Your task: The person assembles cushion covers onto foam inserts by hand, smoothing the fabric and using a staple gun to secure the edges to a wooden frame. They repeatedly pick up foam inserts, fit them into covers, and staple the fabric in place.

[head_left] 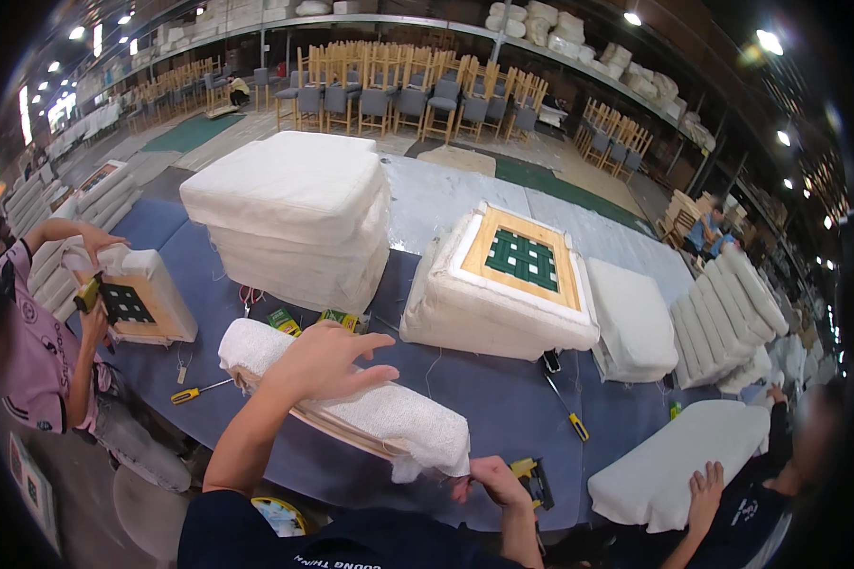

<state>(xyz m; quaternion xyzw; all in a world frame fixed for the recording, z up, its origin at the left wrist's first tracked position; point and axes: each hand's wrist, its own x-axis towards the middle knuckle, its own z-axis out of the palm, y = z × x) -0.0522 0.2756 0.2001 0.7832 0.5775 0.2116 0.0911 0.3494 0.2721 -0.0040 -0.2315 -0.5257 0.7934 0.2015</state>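
Note:
A long padded seat piece (pixel 399 412) in white textured fabric stands tilted on its edge in front of me, its wooden frame showing along the near side. My left hand (pixel 324 364) lies across its top, fingers spread. At its right end, my right hand (pixel 491 481) is closed at the lower corner, apparently gripping the edge of the fabric cover (pixel 454 465); the fingertips are partly hidden. A yellow and black staple gun (pixel 533 482) is just right of that hand. Green and yellow boxes (pixel 337 321) sit behind the seat piece.
Stacked white cushions (pixel 289 228) and a stack topped by a webbed wooden frame (pixel 503 284) stand on the blue table (pixel 541 417). Screwdrivers (pixel 579 427) and red scissors (pixel 249 298) lie there. Co-workers handle a cushion (pixel 152 294) at left and a white cover (pixel 683 455) at right.

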